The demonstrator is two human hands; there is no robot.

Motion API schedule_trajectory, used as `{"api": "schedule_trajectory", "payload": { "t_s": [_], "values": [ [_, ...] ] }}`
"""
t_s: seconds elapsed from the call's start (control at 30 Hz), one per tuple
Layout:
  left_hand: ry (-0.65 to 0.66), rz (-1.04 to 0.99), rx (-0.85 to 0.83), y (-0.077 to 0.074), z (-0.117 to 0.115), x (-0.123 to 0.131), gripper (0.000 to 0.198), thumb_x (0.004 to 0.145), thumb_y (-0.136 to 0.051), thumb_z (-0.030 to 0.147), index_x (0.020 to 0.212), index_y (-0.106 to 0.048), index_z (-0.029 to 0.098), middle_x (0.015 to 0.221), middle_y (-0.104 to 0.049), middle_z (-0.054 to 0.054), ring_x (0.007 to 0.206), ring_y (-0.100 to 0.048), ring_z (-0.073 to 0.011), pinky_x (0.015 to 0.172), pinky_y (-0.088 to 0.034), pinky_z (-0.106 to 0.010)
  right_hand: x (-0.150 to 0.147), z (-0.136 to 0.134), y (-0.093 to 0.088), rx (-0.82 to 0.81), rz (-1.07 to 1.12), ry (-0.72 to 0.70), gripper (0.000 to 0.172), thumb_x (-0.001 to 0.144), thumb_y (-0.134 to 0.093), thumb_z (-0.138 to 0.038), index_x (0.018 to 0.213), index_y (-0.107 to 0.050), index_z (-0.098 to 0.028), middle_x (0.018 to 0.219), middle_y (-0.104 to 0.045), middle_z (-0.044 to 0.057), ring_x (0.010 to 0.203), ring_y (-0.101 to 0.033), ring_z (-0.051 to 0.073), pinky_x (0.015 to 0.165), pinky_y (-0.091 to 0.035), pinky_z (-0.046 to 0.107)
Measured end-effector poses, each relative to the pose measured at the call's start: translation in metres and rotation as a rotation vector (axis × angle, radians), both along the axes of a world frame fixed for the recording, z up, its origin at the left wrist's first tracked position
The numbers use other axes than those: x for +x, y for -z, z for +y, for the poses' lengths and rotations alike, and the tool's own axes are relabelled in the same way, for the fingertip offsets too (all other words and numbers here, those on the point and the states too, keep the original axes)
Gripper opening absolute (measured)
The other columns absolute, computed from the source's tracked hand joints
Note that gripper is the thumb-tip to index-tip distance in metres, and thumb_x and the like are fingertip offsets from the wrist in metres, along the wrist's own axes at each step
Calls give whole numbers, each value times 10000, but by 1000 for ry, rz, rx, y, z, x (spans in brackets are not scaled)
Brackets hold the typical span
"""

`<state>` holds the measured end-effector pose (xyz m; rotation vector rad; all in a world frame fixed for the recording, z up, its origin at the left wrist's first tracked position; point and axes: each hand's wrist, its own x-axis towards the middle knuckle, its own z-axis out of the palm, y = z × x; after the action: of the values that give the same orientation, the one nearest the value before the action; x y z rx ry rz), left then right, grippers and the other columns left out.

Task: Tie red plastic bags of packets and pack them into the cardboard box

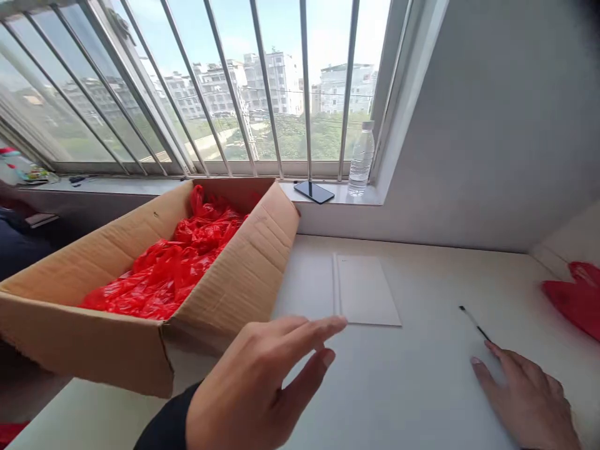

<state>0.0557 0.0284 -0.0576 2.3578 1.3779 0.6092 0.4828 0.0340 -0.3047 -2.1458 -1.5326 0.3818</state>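
**One stick at the right hand, one sheet by the left**

Two hands are in view. The left hand [272, 375] has its thumb and index finger spread, with a gap between them; its other fingers are partly hidden. The right hand [529, 390], cut off below, has thumb and index finger apart, the index fingertip at the near end of one thin stick [475, 325]. Whether the fingers grip it cannot be told, as its near end is hidden at the hand. The stick lies slantwise on the bench [435, 381], its long axis running from the hand away and to the left, dark tip farthest.

One pale sheet [368, 290] lies just beyond the left fingertips, side edges running toward the window; its left outline fades into the white surface.

Left of it stands one open carton [239, 272] of red bags [180, 269], too tangled to count. One more red bundle [579, 297] is cut off at the right edge. On the sill [340, 195] are one phone [314, 192] and one upright bottle [360, 165].
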Motion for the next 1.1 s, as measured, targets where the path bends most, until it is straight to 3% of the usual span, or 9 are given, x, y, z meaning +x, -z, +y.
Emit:
{"api": "schedule_trajectory", "payload": {
  "t_s": [0.17,0.23,0.33,0.43,0.5,0.6,0.7,0.97,1.1],
  "values": [
    [-79,-82,-135,118,7,29,367,1000,-409,206,1312,-578,298,1192,-666,-48,1007,-681,-165,844,-595,-309,18,4,20,145,-244,0,613,855,-399,-578,1260,-579,-154,1058,-636,160,1106,-560,370,976,-414,581],
    [-145,-39,-99,151,14,38,366,1000,-407,199,1320,-574,262,1265,-628,-82,1116,-649,-170,920,-582,-316,19,7,19,161,-255,65,607,845,-407,-580,1230,-601,-152,1048,-627,167,1099,-550,376,962,-413,578],
    [-193,32,-41,178,28,51,397,987,-420,190,1361,-549,216,1405,-534,-153,1311,-529,-272,1032,-519,-458,22,10,12,135,-194,114,555,814,-428,-599,1052,-679,-165,984,-608,177,1072,-539,404,948,-403,603],
    [-165,87,9,190,43,64,428,977,-435,199,1393,-529,232,1551,-392,-148,1446,-327,-383,1101,-389,-626,21,11,5,137,-109,87,490,800,-437,-590,919,-672,-176,903,-618,155,995,-576,379,958,-411,587],
    [-112,126,38,194,52,69,444,974,-455,221,1410,-510,278,1586,-362,-82,1479,-244,-386,1141,-299,-663,17,9,1,140,-37,91,487,835,-424,-595,960,-639,-176,913,-646,139,910,-617,328,879,-485,518],
    [-30,184,56,199,59,70,450,968,-482,265,1416,-498,292,1543,-445,-33,1479,-260,-361,1168,-253,-659,5,4,-4,133,81,126,511,895,-379,-620,1082,-576,-187,949,-674,107,824,-647,264,712,-540,403],
    [-1,235,59,203,57,69,453,972,-469,281,1423,-490,244,1521,-478,-40,1469,-278,-373,1153,-279,-669,-8,-2,-11,135,177,157,541,912,-345,-640,1159,-551,-206,1014,-672,89,856,-648,253,721,-542,383],
    [-4,317,74,199,10,79,486,1002,-413,267,1486,-403,230,1577,-388,-34,1490,-222,-360,1160,-306,-642,-39,-8,-33,152,485,106,484,894,-474,-627,1175,-602,-254,1185,-629,68,1053,-590,271,919,-490,441],
    [-3,409,163,197,-33,84,532,996,-423,245,1520,-346,192,1601,-337,-27,1489,-226,-359,1141,-372,-592,-54,-14,-53,141,414,30,437,861,-543,-629,1098,-675,-286,1082,-617,57,969,-564,248,843,-497,405]
  ]
}}
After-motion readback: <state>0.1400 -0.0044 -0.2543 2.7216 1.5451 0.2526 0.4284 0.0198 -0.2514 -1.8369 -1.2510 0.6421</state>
